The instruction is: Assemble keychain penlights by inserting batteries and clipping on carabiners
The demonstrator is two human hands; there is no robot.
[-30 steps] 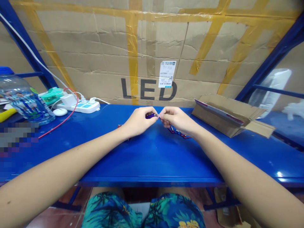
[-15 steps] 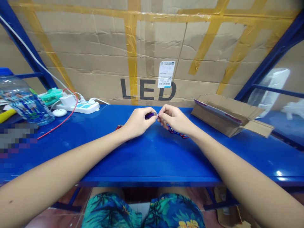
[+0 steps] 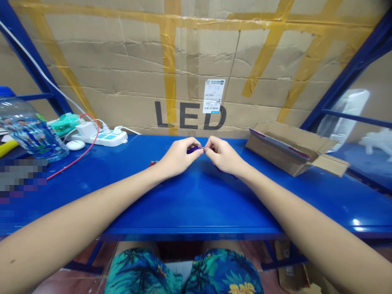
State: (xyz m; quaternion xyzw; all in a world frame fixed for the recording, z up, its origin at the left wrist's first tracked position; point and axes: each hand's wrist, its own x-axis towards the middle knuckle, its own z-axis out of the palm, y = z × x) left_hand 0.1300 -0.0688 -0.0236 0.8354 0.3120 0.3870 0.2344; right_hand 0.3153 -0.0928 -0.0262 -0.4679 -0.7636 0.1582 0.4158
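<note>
My left hand (image 3: pixel 181 157) is closed on a small dark purple object (image 3: pixel 192 150) with a shiny metal end; its kind is too small to make out. My right hand (image 3: pixel 223 155) pinches at that metal end, the fingertips of both hands almost meeting just above the blue table (image 3: pixel 196 204). What the right fingers hold is mostly hidden. Beside my left wrist lies a small red object with a metallic part (image 3: pixel 153 163), partly covered by the arm. Bits of red and blue show from beneath my right hand, largely hidden.
An open cardboard box (image 3: pixel 284 151) stands on the right. At the left are a plastic bottle (image 3: pixel 33 130), a white power strip (image 3: pixel 110 138), a red cable (image 3: pixel 88 149) and a white round-edged item (image 3: pixel 75 145). A large taped carton (image 3: pixel 128 73) closes off the back.
My right hand has turned slightly and its fingers have curled in closer, now covering most of the red and blue pieces beneath it. The left hand stays nearly still.
</note>
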